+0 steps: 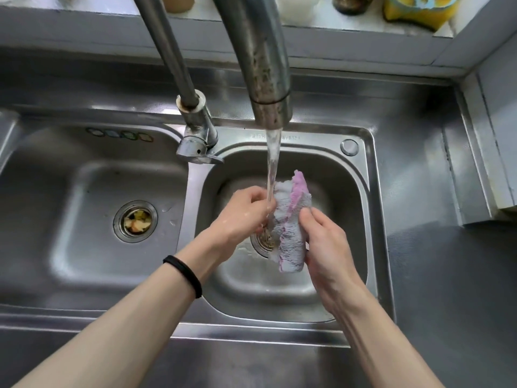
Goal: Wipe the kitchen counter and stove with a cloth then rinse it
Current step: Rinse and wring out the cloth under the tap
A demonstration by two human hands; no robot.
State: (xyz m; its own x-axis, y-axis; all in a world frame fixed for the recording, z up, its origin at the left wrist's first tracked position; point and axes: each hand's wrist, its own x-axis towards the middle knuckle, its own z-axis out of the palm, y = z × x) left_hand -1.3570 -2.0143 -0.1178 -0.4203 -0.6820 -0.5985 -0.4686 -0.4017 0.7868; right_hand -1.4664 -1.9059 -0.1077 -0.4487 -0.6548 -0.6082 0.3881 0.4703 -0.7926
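A grey and pink cloth (289, 222) is bunched upright over the right sink basin (344, 189). My left hand (243, 214) grips its left edge and my right hand (327, 242) wraps its right side. Water (272, 161) runs from the faucet spout (264, 68) straight down onto the cloth's left edge and my left fingers. The drain (261, 245) of this basin lies partly hidden under the cloth.
The left basin (42, 191) has a strainer (136, 221) holding food scraps. The faucet base with its handle (200, 135) stands between the basins. Steel counter (447, 275) extends to the right. A yellow sponge (419, 12) and jars sit on the back ledge.
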